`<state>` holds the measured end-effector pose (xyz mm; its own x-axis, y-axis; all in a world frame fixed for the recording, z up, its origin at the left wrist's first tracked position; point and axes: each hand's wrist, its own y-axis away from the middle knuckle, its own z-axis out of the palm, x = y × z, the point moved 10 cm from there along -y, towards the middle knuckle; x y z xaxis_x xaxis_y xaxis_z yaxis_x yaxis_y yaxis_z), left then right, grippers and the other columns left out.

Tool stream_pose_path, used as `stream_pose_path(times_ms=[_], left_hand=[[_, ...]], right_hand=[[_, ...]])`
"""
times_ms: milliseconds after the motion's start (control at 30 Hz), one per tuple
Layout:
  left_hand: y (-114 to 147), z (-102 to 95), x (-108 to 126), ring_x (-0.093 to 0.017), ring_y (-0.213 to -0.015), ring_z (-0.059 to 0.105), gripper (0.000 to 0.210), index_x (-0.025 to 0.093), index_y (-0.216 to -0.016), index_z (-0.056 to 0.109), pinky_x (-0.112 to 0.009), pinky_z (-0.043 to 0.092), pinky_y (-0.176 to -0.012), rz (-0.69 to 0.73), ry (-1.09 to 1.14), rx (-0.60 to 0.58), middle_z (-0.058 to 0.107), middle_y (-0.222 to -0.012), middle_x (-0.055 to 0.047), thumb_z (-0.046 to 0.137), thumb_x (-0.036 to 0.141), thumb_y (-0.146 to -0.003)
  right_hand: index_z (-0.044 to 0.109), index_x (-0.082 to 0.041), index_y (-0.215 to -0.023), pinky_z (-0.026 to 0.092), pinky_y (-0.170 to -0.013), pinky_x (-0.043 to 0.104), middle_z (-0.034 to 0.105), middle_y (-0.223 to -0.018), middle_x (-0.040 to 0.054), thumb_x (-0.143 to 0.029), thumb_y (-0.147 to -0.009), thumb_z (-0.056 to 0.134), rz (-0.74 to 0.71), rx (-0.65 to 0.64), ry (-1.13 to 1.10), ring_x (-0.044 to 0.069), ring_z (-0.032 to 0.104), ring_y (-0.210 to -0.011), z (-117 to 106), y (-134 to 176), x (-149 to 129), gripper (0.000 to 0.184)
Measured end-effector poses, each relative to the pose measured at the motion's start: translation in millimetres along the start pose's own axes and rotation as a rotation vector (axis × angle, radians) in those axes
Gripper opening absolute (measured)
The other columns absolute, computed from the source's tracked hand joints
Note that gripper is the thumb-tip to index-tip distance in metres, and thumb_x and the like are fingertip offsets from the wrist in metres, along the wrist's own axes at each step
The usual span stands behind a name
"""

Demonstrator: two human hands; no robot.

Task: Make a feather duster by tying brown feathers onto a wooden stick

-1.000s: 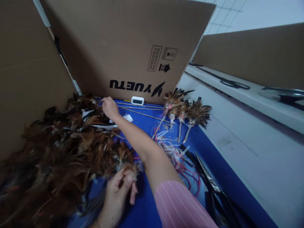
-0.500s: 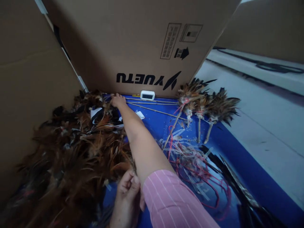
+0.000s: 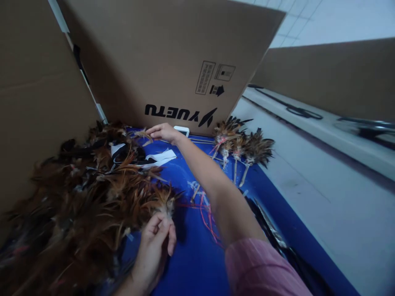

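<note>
Near the front, my left hand (image 3: 156,242) pinches a small bundle of feathers (image 3: 166,202) by its pale base, tips pointing up and away. Farther off, at the back of the blue surface, my outstretched right hand (image 3: 164,132) pinches a few light brown feathers (image 3: 144,135) between its fingertips. A large heap of brown feathers (image 3: 83,205) spreads along the left, close beside my left hand. Just below my right hand lies a white and black strip (image 3: 162,158).
Cardboard panels (image 3: 173,61) wall the left and back. By the back panel stands a small white device (image 3: 182,130). Feather bunches on sticks (image 3: 247,152) lie at the back right, with pink string (image 3: 205,220) and long dark feathers (image 3: 268,224) nearer.
My right hand has come off the back of the heap with feathers between its fingers. The bundle in my left hand now shows beyond my right arm. The view has shifted rightward.
</note>
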<state>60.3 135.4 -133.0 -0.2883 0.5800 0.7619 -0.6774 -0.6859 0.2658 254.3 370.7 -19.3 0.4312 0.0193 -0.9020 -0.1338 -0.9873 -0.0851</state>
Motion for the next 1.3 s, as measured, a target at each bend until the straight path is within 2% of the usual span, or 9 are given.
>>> stream_pose_path(times_ms=[133,333,500,633,800,967,1033,1133,1300], left_hand=[[1,5.9,3,-0.003,-0.040,0.036,0.027,0.016,-0.070,0.051,-0.017,0.027,-0.044,0.024,-0.019,-0.052,0.049,-0.051,0.005,0.066,0.036,-0.081],[1,9.9,10,-0.004,-0.041,0.039,0.022,0.017,-0.072,0.055,-0.017,0.031,-0.044,0.073,-0.056,-0.100,0.052,-0.054,0.004,0.069,0.033,-0.078],[4,16.4,16,-0.005,-0.042,0.041,0.016,0.018,-0.072,0.057,-0.017,0.034,-0.043,0.128,-0.085,-0.139,0.054,-0.055,0.003,0.070,0.026,-0.076],[9,23.6,19,-0.006,-0.041,0.042,0.015,0.017,-0.070,0.058,-0.019,0.035,-0.041,0.161,-0.096,-0.181,0.056,-0.055,0.002,0.071,0.024,-0.074],[14,29.9,17,-0.007,-0.041,0.044,0.015,0.016,-0.072,0.056,-0.019,0.037,-0.041,0.175,-0.115,-0.247,0.057,-0.057,0.002,0.071,0.021,-0.075],[14,27.8,16,-0.007,-0.041,0.045,0.013,0.016,-0.075,0.057,-0.019,0.037,-0.042,0.184,-0.142,-0.252,0.057,-0.057,0.002,0.069,0.022,-0.077],[15,28.1,16,-0.007,-0.041,0.045,0.012,0.016,-0.076,0.058,-0.019,0.037,-0.043,0.185,-0.158,-0.249,0.057,-0.056,0.002,0.067,0.023,-0.079],[18,30.4,16,-0.006,-0.042,0.045,0.009,0.015,-0.077,0.058,-0.019,0.036,-0.044,0.181,-0.194,-0.249,0.056,-0.056,0.002,0.062,0.020,-0.083],[21,32.2,16,-0.006,-0.042,0.046,0.010,0.015,-0.076,0.058,-0.018,0.036,-0.043,0.165,-0.210,-0.248,0.057,-0.057,0.002,0.066,0.021,-0.080]], right_hand=[[0.070,-0.011,-0.084,0.052,-0.063,0.023,0.071,-0.070,0.0034,-0.012,-0.066,0.072,-0.015,-0.048,-0.293,0.009,0.062,-0.060,-28,88,-15,0.018],[0.065,-0.012,-0.085,0.053,-0.064,0.025,0.069,-0.069,0.0010,-0.020,-0.062,0.078,0.033,0.025,-0.299,0.012,0.066,-0.063,-48,222,-24,0.028],[0.063,-0.014,-0.094,0.051,-0.059,0.023,0.067,-0.068,-0.0003,-0.023,-0.073,0.069,0.124,0.058,-0.165,0.011,0.065,-0.060,-27,311,-12,0.024],[0.063,-0.014,-0.092,0.049,-0.055,0.023,0.064,-0.063,-0.0009,-0.024,-0.085,0.055,0.155,0.059,-0.056,0.010,0.061,-0.054,1,356,-5,0.015],[0.064,-0.016,-0.095,0.048,-0.069,0.027,0.067,-0.073,0.0024,-0.030,-0.096,0.037,0.158,0.097,0.346,0.013,0.064,-0.070,18,383,-8,0.031],[0.065,-0.014,-0.101,0.040,-0.095,0.035,0.066,-0.104,0.0106,-0.025,-0.093,0.046,0.053,0.446,0.745,0.020,0.059,-0.103,-4,393,-32,0.023],[0.066,-0.013,-0.099,0.040,-0.095,0.034,0.066,-0.101,0.0101,-0.020,-0.090,0.051,-0.019,0.412,0.756,0.019,0.058,-0.101,5,389,-37,0.019],[0.066,-0.014,-0.094,0.042,-0.089,0.033,0.064,-0.092,0.0066,-0.019,-0.087,0.057,-0.067,0.249,0.755,0.017,0.056,-0.092,32,375,-35,0.013],[0.065,-0.014,-0.086,0.040,-0.082,0.033,0.061,-0.087,0.0066,-0.017,-0.082,0.061,0.062,0.110,0.827,0.017,0.052,-0.085,54,351,-8,0.006]])
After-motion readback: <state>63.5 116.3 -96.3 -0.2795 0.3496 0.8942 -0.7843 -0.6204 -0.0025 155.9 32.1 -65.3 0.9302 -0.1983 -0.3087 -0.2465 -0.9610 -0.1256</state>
